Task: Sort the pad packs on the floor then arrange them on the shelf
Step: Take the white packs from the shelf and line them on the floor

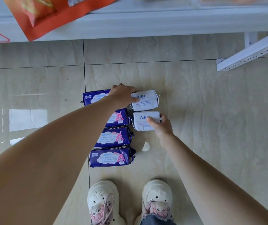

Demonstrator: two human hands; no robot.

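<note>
Several purple pad packs (112, 157) lie in a column on the tiled floor, with a cartoon girl printed on each. To their right sit two white "ABC" pad packs, one behind the other. My left hand (123, 95) reaches over the purple column and grips the left end of the far white pack (146, 100). My right hand (160, 126) holds the right front corner of the near white pack (142, 121), thumb on top. My left forearm hides part of the upper purple packs. The white shelf (146, 21) runs along the top.
An orange bag (52, 15) hangs over the shelf edge at top left. A white slotted shelf bracket (250, 52) lies on the floor at the upper right. My two white shoes (130, 202) stand just in front of the packs. A small white scrap (146, 146) lies by the purple packs.
</note>
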